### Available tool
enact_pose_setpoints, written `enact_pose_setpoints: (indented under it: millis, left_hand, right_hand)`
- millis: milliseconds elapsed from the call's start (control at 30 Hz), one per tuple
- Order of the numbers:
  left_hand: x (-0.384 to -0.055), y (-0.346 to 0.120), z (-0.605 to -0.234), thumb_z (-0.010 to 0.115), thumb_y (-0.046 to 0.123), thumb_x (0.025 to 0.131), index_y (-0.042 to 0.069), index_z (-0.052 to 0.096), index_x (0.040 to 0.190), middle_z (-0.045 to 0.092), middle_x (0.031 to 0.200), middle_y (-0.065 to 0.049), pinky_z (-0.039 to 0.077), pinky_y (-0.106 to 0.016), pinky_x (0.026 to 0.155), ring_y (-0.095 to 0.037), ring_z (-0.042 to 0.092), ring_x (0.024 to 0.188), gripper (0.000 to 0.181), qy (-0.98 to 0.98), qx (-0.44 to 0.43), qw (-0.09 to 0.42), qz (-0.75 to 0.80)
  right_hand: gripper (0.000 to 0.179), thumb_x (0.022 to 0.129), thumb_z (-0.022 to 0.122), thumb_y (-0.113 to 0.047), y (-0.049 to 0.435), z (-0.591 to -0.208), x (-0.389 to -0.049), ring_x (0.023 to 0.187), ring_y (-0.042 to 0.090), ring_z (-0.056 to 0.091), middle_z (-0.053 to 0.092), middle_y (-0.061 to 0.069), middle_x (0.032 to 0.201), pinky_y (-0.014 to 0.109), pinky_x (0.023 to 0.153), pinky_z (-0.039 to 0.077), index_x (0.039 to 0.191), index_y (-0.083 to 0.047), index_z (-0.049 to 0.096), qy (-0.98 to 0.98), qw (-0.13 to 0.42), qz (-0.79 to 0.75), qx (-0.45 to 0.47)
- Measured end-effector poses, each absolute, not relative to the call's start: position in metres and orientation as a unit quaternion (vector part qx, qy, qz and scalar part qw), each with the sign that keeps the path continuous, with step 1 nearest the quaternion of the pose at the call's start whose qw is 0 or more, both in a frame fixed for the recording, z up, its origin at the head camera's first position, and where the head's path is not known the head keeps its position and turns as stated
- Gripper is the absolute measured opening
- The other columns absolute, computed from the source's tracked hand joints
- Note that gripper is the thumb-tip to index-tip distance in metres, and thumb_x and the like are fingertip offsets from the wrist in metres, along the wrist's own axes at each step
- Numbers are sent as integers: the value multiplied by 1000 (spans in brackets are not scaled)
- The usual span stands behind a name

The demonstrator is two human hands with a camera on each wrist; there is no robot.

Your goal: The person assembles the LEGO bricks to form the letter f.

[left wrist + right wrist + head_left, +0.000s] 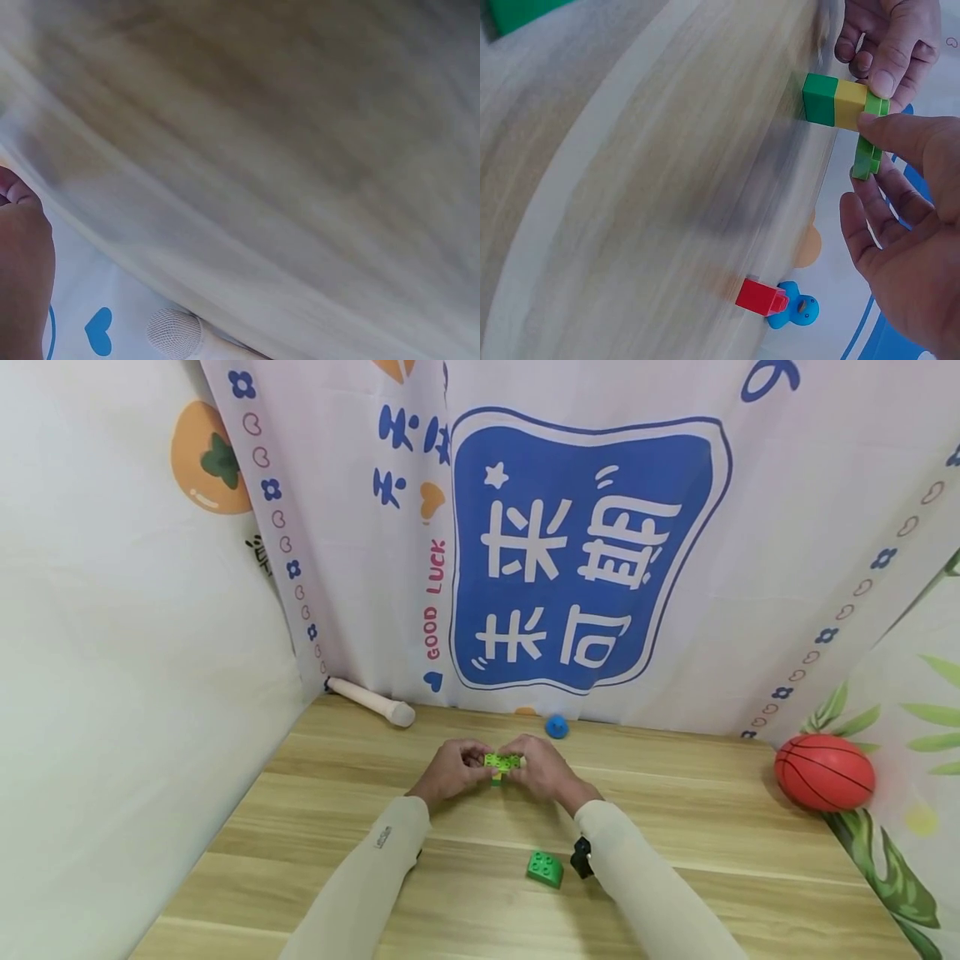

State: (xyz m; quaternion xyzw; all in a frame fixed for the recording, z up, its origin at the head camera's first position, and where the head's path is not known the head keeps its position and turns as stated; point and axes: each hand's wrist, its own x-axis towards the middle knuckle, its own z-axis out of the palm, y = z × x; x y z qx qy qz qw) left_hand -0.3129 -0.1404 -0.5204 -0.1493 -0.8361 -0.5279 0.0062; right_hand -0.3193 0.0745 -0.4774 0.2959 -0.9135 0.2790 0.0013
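Note:
Both hands work on a small stack of toy bricks. On its top is a light green brick (501,762) with rows of studs, longer than the pieces beneath. Below come a yellow brick (849,105) and a green brick (820,99), which is lowest. My left hand (452,770) pinches one end of the light green brick, thumb on its near side. My right hand (542,765) pinches it nearer the other end, its lower fingers spread loosely. In the left wrist view a sleeve hides most of the work.
A curved green brick (545,868) lies nearer on the wooden table (337,860). A red brick (760,297) and a blue toy (793,306) stand beyond the right hand. A microphone (371,700) lies at the back left. At the right edge rests a red ball (825,772).

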Motion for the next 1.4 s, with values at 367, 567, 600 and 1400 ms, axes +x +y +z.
enact_pose_setpoints:
  millis: [367,567,600,1400]
  left_hand:
    - [-315,-135,-518,86,11,92,4,79,115,76,97,-9,52,-20,73,-12,63,83,25,-837,-149,-3,-526]
    - [-314,-135,-519,87,13,91,5,80,115,75,96,-7,51,-21,72,-13,61,82,26,-836,-135,-5,-532]
    - [-314,-135,-519,87,13,91,5,80,114,74,96,-7,50,-20,71,-13,61,82,26,-836,-133,-5,-532]
    - [-314,-139,-519,87,15,91,2,78,119,75,100,-10,52,-21,74,-14,62,85,31,-830,-127,-15,-543]
  right_hand:
    - [32,95,79,-6,92,-478,-315,120,33,70,76,12,129,53,105,56,127,-8,77,-907,-13,300,295]
    - [33,99,72,-6,120,-479,-314,126,37,68,75,14,134,55,107,56,131,-4,73,-914,-17,319,250]
    - [33,99,71,-6,126,-479,-315,126,37,69,75,15,134,55,106,56,132,-3,73,-915,-14,321,245]
    - [61,101,71,0,187,-513,-330,127,45,65,60,32,144,53,106,57,157,6,47,-872,-84,446,183]
